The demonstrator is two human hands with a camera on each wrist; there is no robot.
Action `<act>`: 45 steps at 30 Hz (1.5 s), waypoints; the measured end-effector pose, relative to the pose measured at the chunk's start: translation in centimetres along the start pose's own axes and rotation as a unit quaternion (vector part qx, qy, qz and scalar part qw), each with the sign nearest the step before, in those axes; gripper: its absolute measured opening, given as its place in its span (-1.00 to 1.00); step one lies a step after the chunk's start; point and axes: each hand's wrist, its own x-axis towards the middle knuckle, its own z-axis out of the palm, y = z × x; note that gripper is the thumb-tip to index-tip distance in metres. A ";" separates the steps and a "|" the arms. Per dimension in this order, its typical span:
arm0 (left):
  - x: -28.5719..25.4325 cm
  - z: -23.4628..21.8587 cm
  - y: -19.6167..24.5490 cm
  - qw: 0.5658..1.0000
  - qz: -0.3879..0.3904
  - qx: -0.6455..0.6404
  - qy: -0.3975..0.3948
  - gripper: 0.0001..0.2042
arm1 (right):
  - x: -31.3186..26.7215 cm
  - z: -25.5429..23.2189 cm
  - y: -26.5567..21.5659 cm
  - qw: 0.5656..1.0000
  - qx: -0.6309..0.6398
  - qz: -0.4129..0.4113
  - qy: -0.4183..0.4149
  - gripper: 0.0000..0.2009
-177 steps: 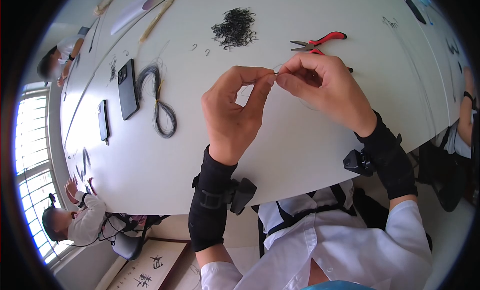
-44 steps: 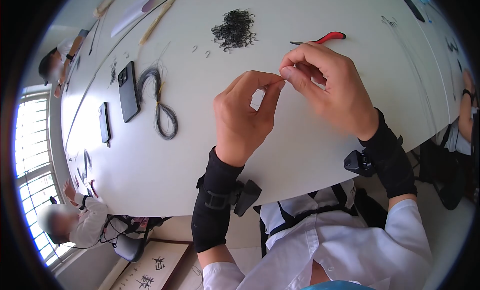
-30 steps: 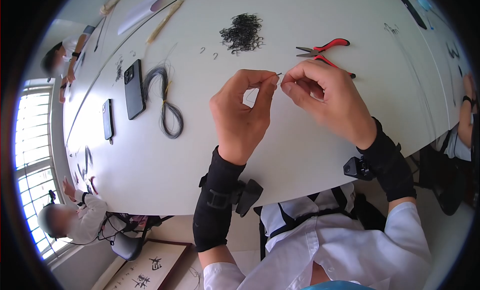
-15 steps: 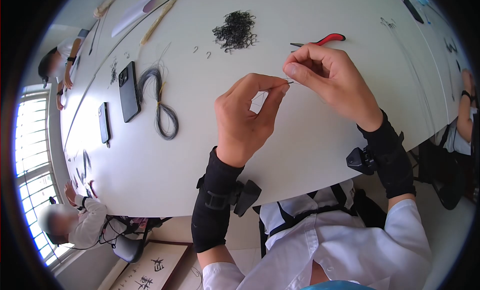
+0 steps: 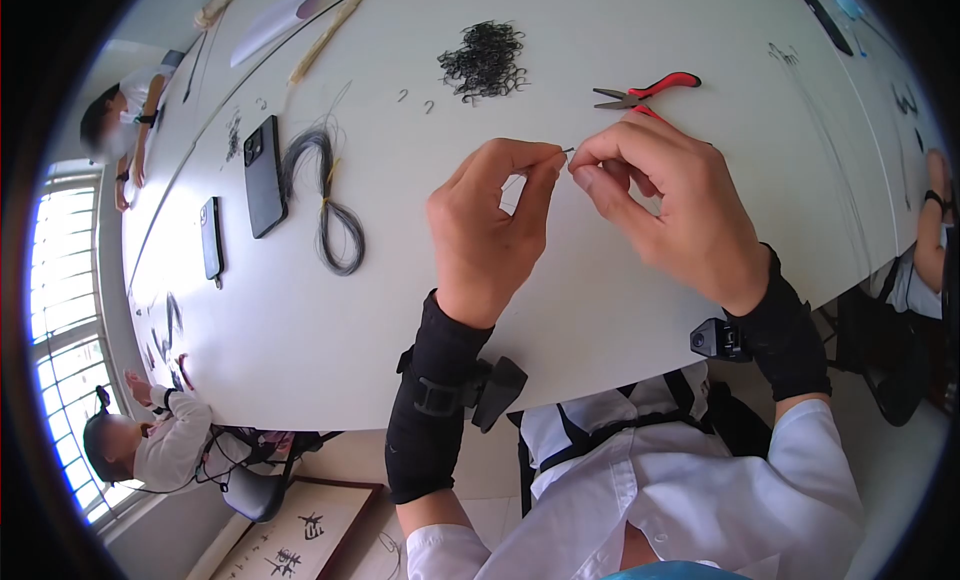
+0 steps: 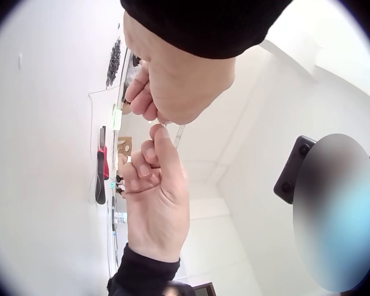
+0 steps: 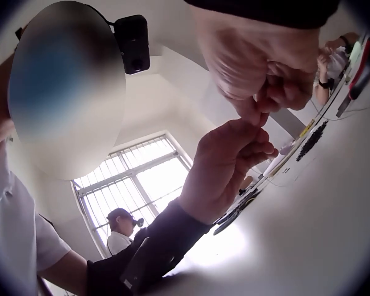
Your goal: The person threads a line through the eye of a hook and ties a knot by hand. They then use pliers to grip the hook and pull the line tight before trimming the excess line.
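Note:
Above the white table (image 5: 590, 310), my left hand (image 5: 485, 230) pinches a small dark fish hook (image 5: 568, 150) between thumb and forefinger; its tip sticks out beyond them. Right beside it, the fingertips of my right hand (image 5: 685, 195) pinch a thin fishing line, most of which the fingers hide. Both hands' fingertips nearly meet in the left wrist view. A heap of black fish hooks (image 5: 482, 62) lies beyond the hands, with two loose hooks to its left. Red-handled pliers (image 5: 668, 82) lie behind my right hand, jaws apart, partly covered.
To the left lie a tied bundle of grey fishing line (image 5: 342, 242) and two phones, one larger (image 5: 264, 180) and one smaller (image 5: 211, 240). Several hooks with long lines (image 5: 785, 55) are at the right. Other people sit around the table, at the left and right edges.
Half a second ago my right hand was lifted a little away from the hook with line stretched between; now its fingertips are lower and close to the hook. My left hand keeps its pinch.

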 end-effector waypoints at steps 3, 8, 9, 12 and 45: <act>0.0 0.0 0.5 1.000 0.015 0.017 -0.021 -0.90 | 0.6 -0.4 0.0 1.000 -0.012 -0.022 0.008 -0.89; 0.0 -0.2 0.8 0.999 0.025 0.015 -0.046 -0.89 | 1.5 -1.2 1.3 0.977 0.166 0.118 -0.070 -0.85; 0.0 -0.2 0.9 0.998 0.029 0.011 -0.046 -0.89 | 1.6 -1.0 1.8 0.963 0.216 0.140 -0.078 -0.84; -0.1 0.0 1.0 0.998 0.049 0.003 -0.042 -0.88 | 1.6 -0.5 3.4 0.951 0.262 0.138 -0.089 -0.83; -1.4 1.1 -0.6 0.980 -0.147 -0.130 -0.040 -0.86 | -12.2 -4.8 5.1 0.970 0.109 0.187 0.110 -0.85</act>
